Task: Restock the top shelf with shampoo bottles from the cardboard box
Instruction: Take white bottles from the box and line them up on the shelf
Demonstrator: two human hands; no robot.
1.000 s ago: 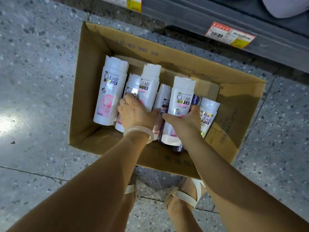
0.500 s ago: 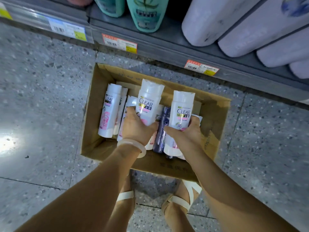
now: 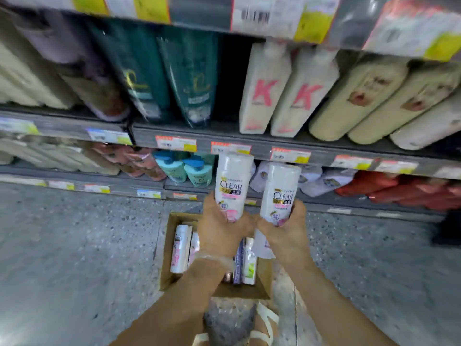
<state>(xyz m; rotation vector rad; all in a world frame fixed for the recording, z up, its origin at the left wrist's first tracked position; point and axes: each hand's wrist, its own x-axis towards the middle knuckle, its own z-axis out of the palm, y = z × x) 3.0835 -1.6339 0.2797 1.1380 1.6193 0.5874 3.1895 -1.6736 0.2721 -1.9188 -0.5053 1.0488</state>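
Observation:
My left hand (image 3: 219,228) grips a white and pink CLEAR shampoo bottle (image 3: 232,181) held upright. Right beside it, my right hand (image 3: 287,231) grips a second white CLEAR shampoo bottle (image 3: 279,191), also upright. Both bottles are raised well above the cardboard box (image 3: 167,245) on the floor, level with the lower shelves. Inside the box several more white bottles (image 3: 180,248) lie flat, along with a dark purple one (image 3: 238,263); my forearms hide part of them.
Store shelves (image 3: 249,143) stand in front, filled with green, white, cream, teal and red bottles, with price tags (image 3: 175,143) along their edges. A higher shelf edge (image 3: 249,16) runs across the top of the view. Speckled grey floor (image 3: 74,245) surrounds the box. My sandalled feet (image 3: 264,325) stand behind it.
Both hands have lifted one bottle each out of the box and raised them. The view has tilted up from the box to the shelves.

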